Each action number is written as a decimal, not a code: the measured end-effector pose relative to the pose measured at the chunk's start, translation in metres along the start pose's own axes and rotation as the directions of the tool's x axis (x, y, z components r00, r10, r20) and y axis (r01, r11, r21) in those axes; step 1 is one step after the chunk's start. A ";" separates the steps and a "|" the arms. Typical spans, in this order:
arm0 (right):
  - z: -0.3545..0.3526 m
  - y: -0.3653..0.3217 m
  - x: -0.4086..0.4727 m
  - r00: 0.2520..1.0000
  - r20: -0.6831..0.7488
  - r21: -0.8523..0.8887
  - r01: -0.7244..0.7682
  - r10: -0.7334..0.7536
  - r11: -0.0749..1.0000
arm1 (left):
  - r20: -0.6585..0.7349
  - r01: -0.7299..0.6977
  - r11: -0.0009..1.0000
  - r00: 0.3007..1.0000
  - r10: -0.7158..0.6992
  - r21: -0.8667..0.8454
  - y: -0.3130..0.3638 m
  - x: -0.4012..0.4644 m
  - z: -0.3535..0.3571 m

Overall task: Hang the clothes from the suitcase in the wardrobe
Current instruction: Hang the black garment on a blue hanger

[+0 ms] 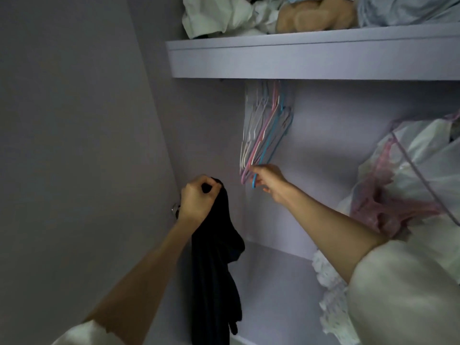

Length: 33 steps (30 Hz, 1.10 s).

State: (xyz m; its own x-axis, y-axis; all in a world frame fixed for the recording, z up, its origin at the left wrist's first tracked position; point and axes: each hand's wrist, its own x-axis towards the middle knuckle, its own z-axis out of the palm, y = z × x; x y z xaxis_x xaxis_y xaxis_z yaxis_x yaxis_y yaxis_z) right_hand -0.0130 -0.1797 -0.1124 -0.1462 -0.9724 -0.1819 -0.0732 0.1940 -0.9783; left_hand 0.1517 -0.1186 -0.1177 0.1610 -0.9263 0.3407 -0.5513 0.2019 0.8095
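Under the wardrobe shelf (298, 58), right hand (267, 181) pinches the blue hanger (270, 135) in the bunch; left hand (196, 199) grips the hanging black garment (214, 270). Advice: separate one hanger, lift its hook clear.

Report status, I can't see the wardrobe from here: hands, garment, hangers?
Left hand grips black cloth garment. Right hand pinches blue plastic hanger in hanging bunch. Nothing blocking.

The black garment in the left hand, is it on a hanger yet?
No. The black cloth garment hangs limp, bunched in the left hand.
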 end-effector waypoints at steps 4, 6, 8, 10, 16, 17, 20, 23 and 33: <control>-0.004 -0.001 0.004 0.930 -0.286 -0.191 0.183 -0.233 0.964 | 0.031 0.056 0.998 0.998 -0.055 -0.036 -0.004 0.009 -0.001; -0.013 -0.006 -0.004 0.892 -0.341 -0.249 0.220 -0.298 0.943 | 0.040 0.079 0.995 0.996 -0.077 -0.053 -0.003 0.012 -0.001; -0.023 -0.009 -0.012 0.857 -0.380 -0.291 0.247 -0.348 0.924 | 0.055 0.086 0.993 0.995 -0.081 -0.082 0.001 0.010 0.000; -0.031 -0.011 -0.020 0.839 -0.396 -0.309 0.260 -0.373 0.915 | 0.069 0.084 0.990 0.995 -0.077 -0.110 0.005 0.007 0.002; -0.052 0.025 -0.061 0.837 -0.399 -0.389 0.215 -0.374 0.896 | 0.148 0.106 0.985 0.985 -0.085 -0.140 0.003 -0.018 0.004; -0.056 0.040 -0.075 0.840 -0.408 -0.382 0.199 -0.357 0.903 | 0.172 0.106 0.985 0.982 -0.081 -0.139 0.002 -0.027 0.004; -0.056 0.073 -0.096 0.865 -0.382 -0.327 0.203 -0.326 0.923 | 0.189 0.186 0.965 0.970 -0.151 -0.186 0.002 -0.038 0.007; -0.059 0.109 -0.140 0.860 -0.408 -0.308 0.186 -0.306 0.933 | 0.266 0.328 0.912 0.928 -0.262 -0.247 0.002 -0.058 0.019; -0.083 0.184 -0.250 0.906 -0.359 -0.163 0.177 -0.225 0.971 | 0.693 0.752 0.603 0.585 -0.422 -0.267 0.003 -0.150 0.074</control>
State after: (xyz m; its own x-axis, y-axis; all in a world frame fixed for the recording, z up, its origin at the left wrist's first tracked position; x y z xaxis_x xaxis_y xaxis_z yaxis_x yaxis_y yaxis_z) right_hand -0.0719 0.1103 -0.2388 -0.4700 -0.8779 0.0912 -0.2580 0.0378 -0.9654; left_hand 0.0652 -0.0023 -0.2023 -0.2408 -0.8472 -0.4736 0.0073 -0.4895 0.8720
